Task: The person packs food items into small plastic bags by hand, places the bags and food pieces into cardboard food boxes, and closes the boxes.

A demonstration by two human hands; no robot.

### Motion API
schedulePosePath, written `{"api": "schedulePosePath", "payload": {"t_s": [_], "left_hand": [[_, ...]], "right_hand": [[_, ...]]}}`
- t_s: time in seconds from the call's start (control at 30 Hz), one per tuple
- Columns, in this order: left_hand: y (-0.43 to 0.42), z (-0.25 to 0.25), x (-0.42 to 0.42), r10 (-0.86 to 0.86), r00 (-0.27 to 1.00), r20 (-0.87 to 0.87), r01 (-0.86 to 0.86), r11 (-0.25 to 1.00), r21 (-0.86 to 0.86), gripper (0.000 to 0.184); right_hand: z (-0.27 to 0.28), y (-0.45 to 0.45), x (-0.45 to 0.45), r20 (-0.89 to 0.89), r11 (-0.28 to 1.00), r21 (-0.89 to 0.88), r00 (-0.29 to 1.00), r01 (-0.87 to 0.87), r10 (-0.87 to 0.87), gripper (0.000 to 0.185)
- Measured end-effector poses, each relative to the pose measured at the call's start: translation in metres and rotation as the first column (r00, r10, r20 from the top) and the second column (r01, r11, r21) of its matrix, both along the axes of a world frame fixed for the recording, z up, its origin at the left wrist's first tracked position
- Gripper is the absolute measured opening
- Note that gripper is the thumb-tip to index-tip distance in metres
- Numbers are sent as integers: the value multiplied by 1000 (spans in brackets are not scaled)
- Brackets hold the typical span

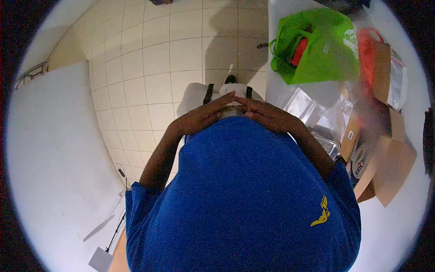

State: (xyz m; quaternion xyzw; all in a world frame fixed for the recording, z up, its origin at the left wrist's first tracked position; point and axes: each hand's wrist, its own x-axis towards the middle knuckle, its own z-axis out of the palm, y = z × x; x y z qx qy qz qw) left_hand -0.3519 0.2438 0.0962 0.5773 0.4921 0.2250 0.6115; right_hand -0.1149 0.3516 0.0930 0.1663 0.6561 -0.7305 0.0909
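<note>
At the waist, in front of the blue shirt (244, 181), my two hands come together. My left hand (208, 113) reaches in from the left with its fingers stretched out, and nothing shows in it. From the other side comes my right hand (270, 115), also with extended fingers and no object visible in its grip. Their fingertips meet or overlap near the middle. Just beneath the fingers shows a small greyish patch at the shirt's hem, too unclear to name. Light-coloured trousers (192, 97) and a dark shoe tip (230, 79) appear beyond the hands.
On the right, a white table (283, 93) bears a green bag (328, 52), a red bag (366, 56), clear plastic packaging (301, 106) and open cardboard boxes (392, 167). A white surface (54, 136) stands left of the tiled floor (149, 68). A grey plate-like object (100, 259) is at lower left.
</note>
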Motion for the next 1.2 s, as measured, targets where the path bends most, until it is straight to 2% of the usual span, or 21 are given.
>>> {"api": "schedulePosePath", "payload": {"t_s": [0.07, 0.17, 0.3, 0.43, 0.5, 0.6, 0.67, 0.7, 0.8, 0.9, 1.0, 1.1, 1.13, 1.2], "left_hand": [[-4, -1, -2, -30, 999, 20, 32, 996, -87, 40], [-9, -3, -4, -51, 998, 38, 56, 986, -155, 42], [-14, -5, -3, -57, 998, 39, 63, 981, -185, 46], [-14, -8, -5, -63, 997, 45, 71, 977, -202, 49], [-12, -10, -6, -69, 996, 57, 79, 976, -203, 51], [-11, -6, -6, -34, 999, 5, 34, 953, -299, 51], [-5, -6, -7, -43, 994, 98, 71, 952, -298, 53], [1, -7, -8, -48, 988, 144, 87, 955, -282, 54], [8, -19, -10, 16, 992, 127, 33, 928, -371, 56], [24, -22, -13, -108, 993, 49, 116, 971, -208, 57], [35, -32, -23, -137, 978, 160, 167, 967, -194, 57], [39, -52, -35, -143, 974, 178, 178, 964, -199, 56], [39, -62, -37, -138, 982, 132, 151, 984, -95, 52], [39, -78, -42, -98, 979, 179, 115, 990, -83, 47]], "right_hand": [[0, -5, 0, 23, 997, -77, 999, 28, -27, 52], [-6, -2, 3, 77, 995, -91, 996, -25, 32, 50], [-4, -5, 0, -42, 999, -47, 999, 21, -23, 48], [-7, -4, -1, -79, 995, -100, 996, 23, -31, 51], [0, 1, -3, -65, 997, -80, 998, 0, -5, 52], [-2, 0, -2, 9, 992, -122, 1000, 23, -22, 52], [-15, -1, 4, 24, 990, -129, 998, 58, -56, 49], [-16, 2, 3, 22, 990, -115, 997, 78, -76, 47], [-10, 14, -3, 141, 995, 22, 985, 99, -101, 39], [-1, 22, -20, 266, 985, 103, 950, 139, -161, 31], [-11, 20, -28, 208, 959, 183, 944, 219, -255, 29], [-1, 19, -37, 100, 926, 291, 954, 242, -281, 25], [19, 21, -49, 105, 923, 304, 955, 234, -277, 24], [21, 23, -61, 146, 899, 417, 967, 132, -210, 24]]}}
